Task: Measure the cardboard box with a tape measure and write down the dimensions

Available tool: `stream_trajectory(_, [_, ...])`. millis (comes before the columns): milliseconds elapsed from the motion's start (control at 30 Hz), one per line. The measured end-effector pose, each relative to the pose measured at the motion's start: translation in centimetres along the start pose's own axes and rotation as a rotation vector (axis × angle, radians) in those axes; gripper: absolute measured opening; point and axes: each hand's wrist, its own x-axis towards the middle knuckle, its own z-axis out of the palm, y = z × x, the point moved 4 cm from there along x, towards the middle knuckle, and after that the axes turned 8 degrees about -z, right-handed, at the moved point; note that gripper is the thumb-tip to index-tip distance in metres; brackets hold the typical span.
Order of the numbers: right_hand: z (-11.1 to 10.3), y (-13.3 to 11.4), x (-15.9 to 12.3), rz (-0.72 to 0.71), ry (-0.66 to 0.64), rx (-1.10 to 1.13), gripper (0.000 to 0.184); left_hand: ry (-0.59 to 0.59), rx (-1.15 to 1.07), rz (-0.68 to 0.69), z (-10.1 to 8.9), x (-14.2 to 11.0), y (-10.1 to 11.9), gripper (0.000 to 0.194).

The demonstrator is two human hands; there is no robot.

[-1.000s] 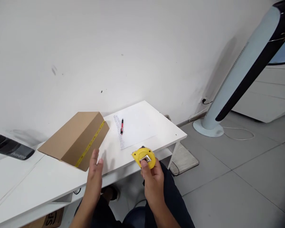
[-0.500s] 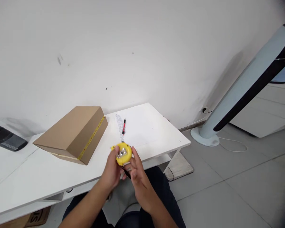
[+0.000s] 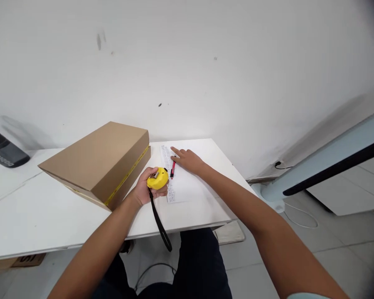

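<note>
My left hand (image 3: 143, 189) is closed around a yellow tape measure (image 3: 158, 179), whose black wrist strap (image 3: 158, 222) hangs past the desk's front edge. My right hand (image 3: 188, 160) reaches over a sheet of paper (image 3: 182, 191), index finger and thumb stretched out, nothing gripped that I can see. Its thumb is at the upper end of a red and black pen (image 3: 173, 169) lying on the paper. Handwriting runs down the sheet's left side. Left of my left hand, a brown cardboard box (image 3: 96, 155) sits on the desk, a yellow strip along its side.
A dark bottle (image 3: 6, 147) lies on the white desk (image 3: 50, 220) at the far left. The wall stands right behind the desk. A pale blue and black tower-shaped appliance (image 3: 324, 162) stands on the floor to the right, with a cable by its base.
The tape measure has passed from my right hand to my left, and its strap now hangs free. My right hand has moved forward to the pen. The view has shifted.
</note>
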Motion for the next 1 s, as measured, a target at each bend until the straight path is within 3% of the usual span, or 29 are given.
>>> stream_trajectory(133, [0.3,0.1,-0.6,-0.059,0.091,0.084,0.028,0.007,-0.020,-0.017,-0.9,0.2,-0.4,0.040])
stream_trajectory(200, [0.3,0.3,-1.8,0.044,0.194,0.152,0.023,0.007,-0.039,-0.014,-1.1,0.3,0.0,0.040])
stream_trajectory(300, [0.7,0.1,-3.9,0.263,0.366,0.303,0.030,-0.007,-0.068,-0.001,-1.1,0.4,0.5,0.039])
stream_trajectory(400, [1.8,-0.9,-5.2,0.382,0.466,0.505,0.032,-0.015,-0.107,0.030,-1.0,0.5,0.7,0.038])
stream_trajectory(667, [2.9,-3.5,-5.6,0.382,0.429,0.915,0.026,0.032,-0.266,0.151,-2.1,1.0,1.4,0.040])
stream_trajectory(1000, [2.9,-3.9,-6.3,0.461,0.456,0.939,0.018,0.061,-0.251,0.141,-1.9,1.4,1.5,0.043])
